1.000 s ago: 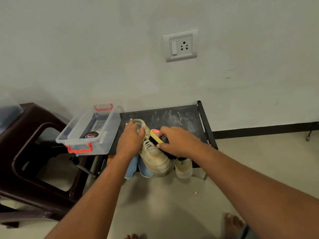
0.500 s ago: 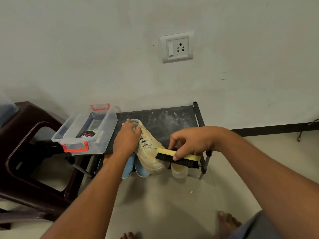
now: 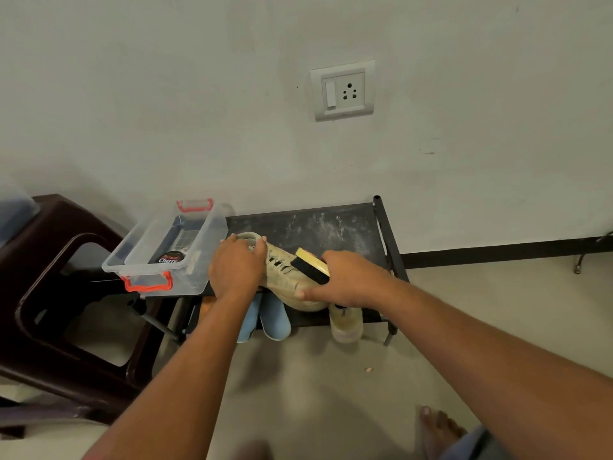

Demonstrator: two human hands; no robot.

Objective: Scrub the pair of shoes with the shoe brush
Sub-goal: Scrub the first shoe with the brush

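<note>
A: What is closest to us?
B: A bare foot [image 3: 438, 429] on the grey floor [image 3: 315, 376], down at the bottom right.
A: What do the hands do?
B: The left hand [image 3: 237, 270] grips the back end of a shoe [image 3: 285, 278]. Its fingers curl over the hole where a foot goes in. The right hand [image 3: 348, 280] holds the shoe brush [image 3: 311, 265]. Its fingers wrap round the brush, and its thumb rests against the side of the shoe.
A: What does the shoe look like?
B: It is a cream sneaker with dark laces and dirty smudges. It lies on top of a black rack [image 3: 331, 227], near the front edge. Its toe sticks out toward us.
A: And the brush?
B: It has a yellow back and black hairs. The hairs touch the top of the shoe, just by the laces.
A: Where is the other shoe?
B: The second shoe [image 3: 346, 323] sits on the lower shelf [image 3: 308, 320], under the right hand. It is pale and grubby too. Blue slippers [image 3: 265, 318] are near it.
A: What is farther back?
B: A clear box [image 3: 195, 277] with red handles stands on the left end of the rack. A tin [image 3: 170, 257] lies in it. A brown chair [image 3: 59, 217] is left of that. High on the wall [image 3: 199, 94] is a white socket [image 3: 343, 90].
</note>
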